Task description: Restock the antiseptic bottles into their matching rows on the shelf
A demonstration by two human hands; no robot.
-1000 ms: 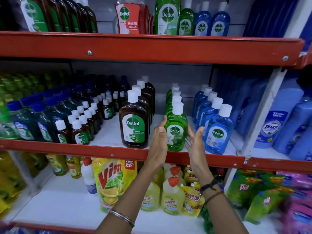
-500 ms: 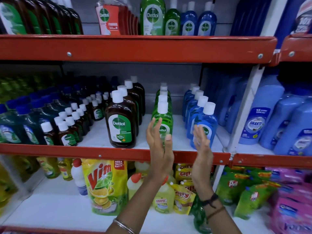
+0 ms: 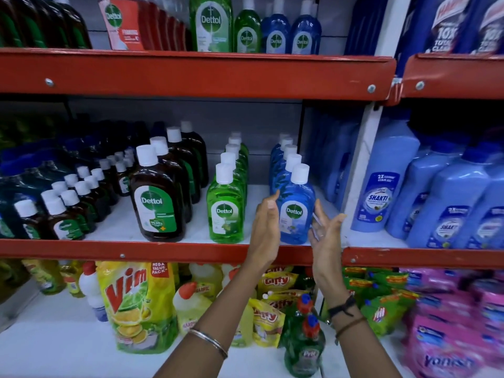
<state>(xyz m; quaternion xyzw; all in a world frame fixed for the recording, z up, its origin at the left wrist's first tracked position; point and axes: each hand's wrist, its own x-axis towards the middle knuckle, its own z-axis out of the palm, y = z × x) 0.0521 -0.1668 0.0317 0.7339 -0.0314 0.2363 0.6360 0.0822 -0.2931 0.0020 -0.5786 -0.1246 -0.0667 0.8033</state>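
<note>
the front blue bottle [image 3: 296,211], clear blue with a white cap and a green "dettol" badge, stands at the front edge of the middle shelf [image 3: 163,251], heading its row beside the green bottle [image 3: 225,208]. the left hand [image 3: 266,227] and right hand [image 3: 324,233] flank it, fingers spread, palms facing, gripping nothing; whether either touches it cannot be told.

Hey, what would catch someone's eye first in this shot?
Two open hands, left hand and right hand, flank the front blue bottle on the middle shelf. Beside it stand a green row and a brown row, and a yellow Vim pouch sits below.
</note>
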